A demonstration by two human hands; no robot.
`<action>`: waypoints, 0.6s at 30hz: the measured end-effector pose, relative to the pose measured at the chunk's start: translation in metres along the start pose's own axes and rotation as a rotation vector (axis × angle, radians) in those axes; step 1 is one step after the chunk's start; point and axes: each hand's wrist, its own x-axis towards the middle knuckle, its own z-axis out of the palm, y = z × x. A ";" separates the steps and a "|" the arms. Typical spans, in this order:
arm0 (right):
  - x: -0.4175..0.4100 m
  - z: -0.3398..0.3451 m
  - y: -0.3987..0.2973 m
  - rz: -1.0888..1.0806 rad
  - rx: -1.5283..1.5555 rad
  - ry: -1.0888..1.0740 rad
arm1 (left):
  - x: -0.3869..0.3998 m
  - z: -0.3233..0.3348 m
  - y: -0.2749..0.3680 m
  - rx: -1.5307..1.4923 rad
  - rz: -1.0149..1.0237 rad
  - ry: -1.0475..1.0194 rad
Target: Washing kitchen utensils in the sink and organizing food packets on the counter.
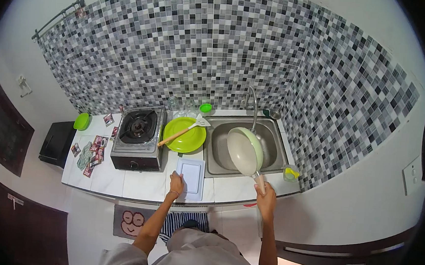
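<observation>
My right hand (266, 198) grips the pale handle of a deep frying pan (241, 153), cream inside and light green outside. The pan is tilted on its side above the steel sink (218, 142), just below the curved faucet (255, 106). My left hand (176, 183) is at the left edge of a white rectangular tray (191, 177) on the counter, its fingers curled; whether they grip the tray cannot be told. Behind the tray, a white-headed spatula with a wooden handle (177, 135) lies across a lime-green plate (186, 143).
A single-burner gas stove (138, 127) stands left of the plate. Further left lie several printed sachets (101, 141), a crumpled cloth (84, 156) and a green bowl (82, 121). Clear glasses (190, 107) stand by the tiled wall. A container with a yellow sponge (291, 173) sits right of the sink.
</observation>
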 end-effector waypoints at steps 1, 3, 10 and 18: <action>-0.001 0.002 0.002 0.030 0.019 -0.013 | -0.001 0.001 0.001 -0.005 -0.011 -0.001; -0.003 0.010 0.013 0.060 0.037 -0.025 | -0.001 0.002 0.001 -0.012 -0.023 -0.004; -0.024 0.021 0.020 0.207 0.497 -0.089 | -0.002 0.015 -0.011 0.079 0.031 0.170; -0.052 0.007 0.035 0.534 0.989 -0.141 | 0.000 0.008 0.025 0.412 -0.108 0.170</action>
